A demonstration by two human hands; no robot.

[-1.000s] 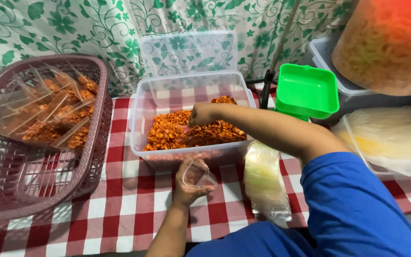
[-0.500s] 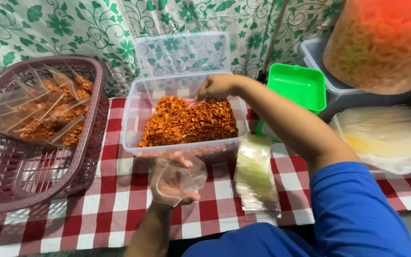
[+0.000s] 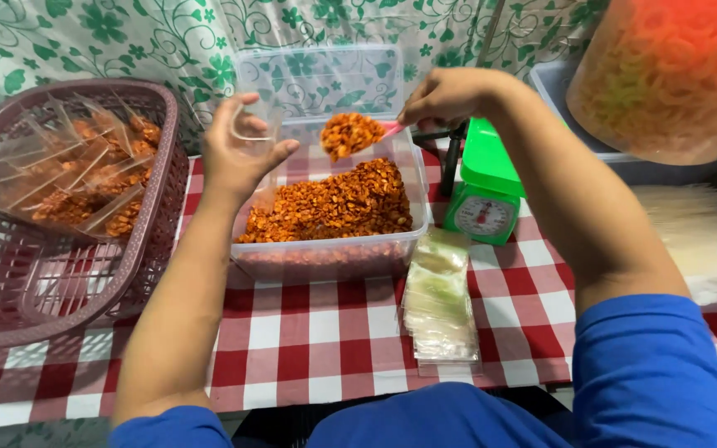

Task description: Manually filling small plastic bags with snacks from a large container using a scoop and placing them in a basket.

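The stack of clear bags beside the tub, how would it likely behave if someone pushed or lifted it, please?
The bag stack looks thin and glossy, so it would probably flop when lifted. Its layers already sit slightly fanned, so a push would likely slide them apart. It seems very light for its size.

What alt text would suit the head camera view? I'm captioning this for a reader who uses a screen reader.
The person's right hand lifts a pink scoop heaped with orange-red snack over a clear tub of it, while the left hand holds a small clear bag beside the scoop. On the red-checked cloth are a basket of filled bags, a stack of empty bags and a green scale.
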